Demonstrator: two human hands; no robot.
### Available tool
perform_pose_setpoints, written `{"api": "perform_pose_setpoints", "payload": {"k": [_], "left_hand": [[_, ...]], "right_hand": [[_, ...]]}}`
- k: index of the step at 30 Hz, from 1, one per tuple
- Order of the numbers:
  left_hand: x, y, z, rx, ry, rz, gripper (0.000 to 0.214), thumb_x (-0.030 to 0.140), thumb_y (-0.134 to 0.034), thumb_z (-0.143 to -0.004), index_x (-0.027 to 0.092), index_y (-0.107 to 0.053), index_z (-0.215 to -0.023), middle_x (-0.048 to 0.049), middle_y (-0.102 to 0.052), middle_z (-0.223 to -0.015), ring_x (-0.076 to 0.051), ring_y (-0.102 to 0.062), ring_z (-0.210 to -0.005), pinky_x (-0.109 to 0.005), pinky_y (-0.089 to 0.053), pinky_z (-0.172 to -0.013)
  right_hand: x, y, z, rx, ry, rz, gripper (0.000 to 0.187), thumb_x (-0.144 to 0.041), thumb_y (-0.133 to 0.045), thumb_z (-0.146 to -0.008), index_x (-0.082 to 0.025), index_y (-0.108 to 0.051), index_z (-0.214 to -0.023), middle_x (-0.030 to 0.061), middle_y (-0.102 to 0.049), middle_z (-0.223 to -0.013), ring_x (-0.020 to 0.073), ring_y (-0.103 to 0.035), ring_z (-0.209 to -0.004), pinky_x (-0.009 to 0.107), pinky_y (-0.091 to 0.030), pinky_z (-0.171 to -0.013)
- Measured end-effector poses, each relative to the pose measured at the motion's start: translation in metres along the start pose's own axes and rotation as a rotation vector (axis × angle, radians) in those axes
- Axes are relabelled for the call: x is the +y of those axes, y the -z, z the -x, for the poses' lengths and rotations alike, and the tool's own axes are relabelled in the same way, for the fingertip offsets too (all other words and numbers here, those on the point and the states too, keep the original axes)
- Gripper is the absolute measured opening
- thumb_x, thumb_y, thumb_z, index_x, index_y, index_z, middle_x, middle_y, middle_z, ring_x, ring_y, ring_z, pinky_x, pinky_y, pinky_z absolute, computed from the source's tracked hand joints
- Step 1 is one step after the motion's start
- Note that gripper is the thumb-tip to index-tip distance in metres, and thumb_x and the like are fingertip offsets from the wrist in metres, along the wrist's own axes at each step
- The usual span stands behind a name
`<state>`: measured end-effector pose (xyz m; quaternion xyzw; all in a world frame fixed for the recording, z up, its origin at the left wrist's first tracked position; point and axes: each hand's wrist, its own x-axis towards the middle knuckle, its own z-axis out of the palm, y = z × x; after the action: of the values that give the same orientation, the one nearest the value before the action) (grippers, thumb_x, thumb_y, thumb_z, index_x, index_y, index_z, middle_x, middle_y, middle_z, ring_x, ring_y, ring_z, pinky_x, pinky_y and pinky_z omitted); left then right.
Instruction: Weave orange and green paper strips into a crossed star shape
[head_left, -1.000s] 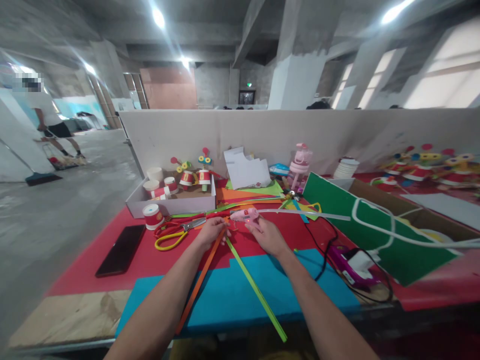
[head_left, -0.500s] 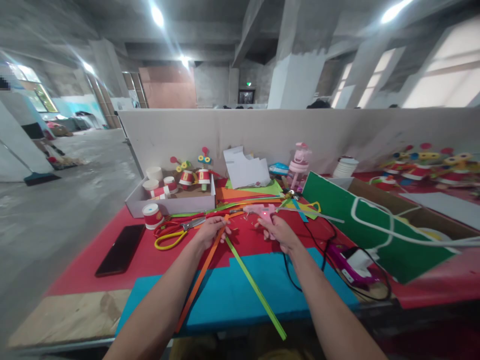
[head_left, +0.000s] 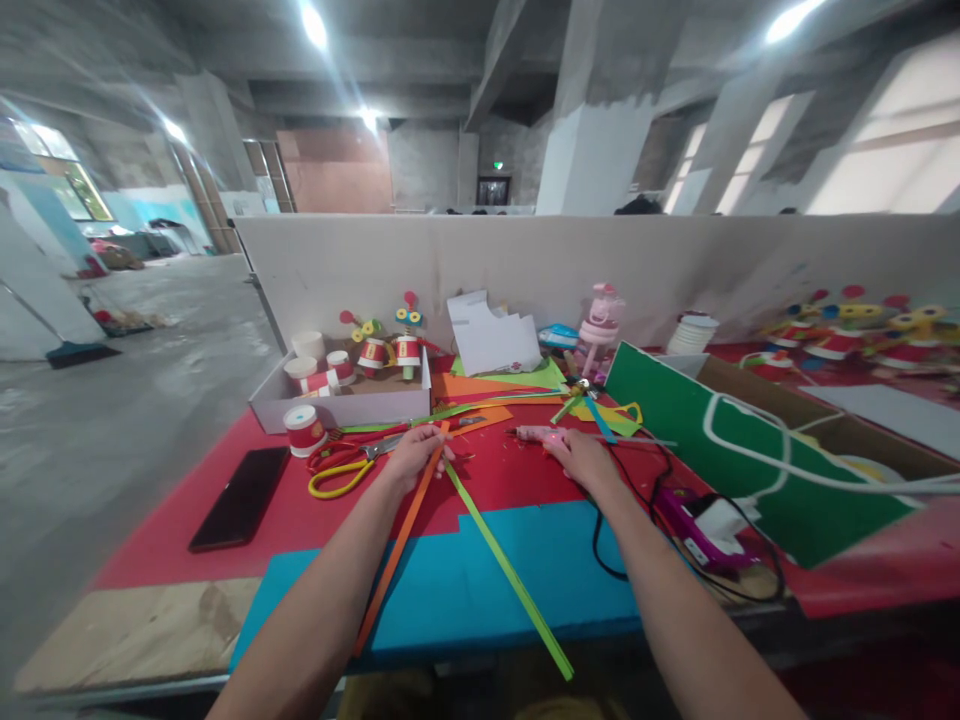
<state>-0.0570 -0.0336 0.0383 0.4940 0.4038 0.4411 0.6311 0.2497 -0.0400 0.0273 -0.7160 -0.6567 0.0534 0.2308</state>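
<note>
My left hand (head_left: 418, 454) pinches the upper ends of an orange paper strip (head_left: 401, 550) and a green paper strip (head_left: 510, 570), which spread apart toward the front edge. My right hand (head_left: 583, 459) is closed round a pink glue gun (head_left: 534, 433), held low over the red tabletop with its nozzle to the left. From its back a clear glue stick (head_left: 645, 441) juts out to the right. Scissors (head_left: 346, 476) with yellow and red handles lie left of my left hand, partly under loose strips.
A black phone (head_left: 240, 498) and a red-white paper cup (head_left: 304, 431) are at left. Behind them, a white box (head_left: 352, 411) holds cups and paper figures. Blue paper (head_left: 442, 590) covers the front. At right are a green board (head_left: 720, 450), a purple power strip (head_left: 701, 535) and black cable.
My right hand has turned and lowered the glue gun, moving slightly right, so the gun now lies flatter near the table. The left hand with both strips has shifted slightly left.
</note>
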Motion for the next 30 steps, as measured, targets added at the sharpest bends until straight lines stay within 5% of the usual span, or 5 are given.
{"api": "perform_pose_setpoints", "payload": {"k": [3, 11, 17, 24, 30], "left_hand": [[0.005, 0.006, -0.002, 0.113, -0.045, 0.012, 0.022, 0.032, -0.064, -0.076, 0.013, -0.057, -0.084, -0.0036, -0.065, -0.061, -0.008, -0.05, -0.038, -0.019, -0.041, -0.036], [0.01, 0.011, -0.003, 0.261, -0.068, 0.002, 0.017, 0.029, -0.06, -0.076, 0.014, -0.055, -0.084, -0.001, -0.064, -0.06, -0.008, -0.048, -0.036, -0.019, -0.04, -0.035], [0.01, 0.008, -0.001, 0.247, -0.045, -0.008, 0.019, 0.03, -0.062, -0.075, 0.015, -0.054, -0.083, -0.0004, -0.063, -0.059, -0.008, -0.047, -0.036, -0.019, -0.039, -0.036], [0.005, 0.007, -0.002, 0.222, -0.034, 0.026, 0.02, 0.031, -0.063, -0.075, 0.014, -0.056, -0.083, -0.0007, -0.063, -0.058, -0.008, -0.047, -0.037, -0.019, -0.039, -0.036], [0.003, 0.0, 0.0, 0.135, -0.035, 0.067, 0.022, 0.032, -0.064, -0.076, 0.013, -0.058, -0.086, -0.0028, -0.064, -0.062, -0.008, -0.049, -0.039, -0.02, -0.04, -0.037]], "right_hand": [[-0.036, 0.001, 0.004, 0.052, -0.016, 0.063, 0.036, -0.05, -0.056, -0.083, -0.015, -0.061, -0.092, 0.014, -0.067, -0.091, 0.022, -0.062, -0.082, 0.026, -0.037, -0.064], [-0.141, -0.044, 0.022, -0.329, 0.26, -0.098, 0.028, -0.047, -0.061, -0.077, -0.02, -0.058, -0.074, 0.0035, -0.064, -0.073, 0.0163, -0.056, -0.067, 0.025, -0.028, -0.054], [-0.138, -0.056, 0.018, -0.301, 0.306, -0.225, 0.009, -0.015, -0.058, -0.07, -0.019, -0.054, -0.064, 0.0014, -0.064, -0.07, 0.0144, -0.056, -0.067, 0.023, -0.03, -0.056], [-0.124, -0.061, 0.01, -0.458, -0.06, -1.261, 0.019, -0.029, -0.063, -0.075, -0.02, -0.046, -0.073, -0.0002, -0.063, -0.062, 0.0165, -0.065, -0.058, 0.026, -0.05, -0.054], [-0.129, -0.066, 0.011, -0.527, -0.204, -1.628, 0.033, -0.016, -0.077, -0.064, -0.019, -0.052, -0.085, -0.0012, -0.065, -0.065, 0.0137, -0.066, -0.059, 0.029, -0.058, -0.061]]}}
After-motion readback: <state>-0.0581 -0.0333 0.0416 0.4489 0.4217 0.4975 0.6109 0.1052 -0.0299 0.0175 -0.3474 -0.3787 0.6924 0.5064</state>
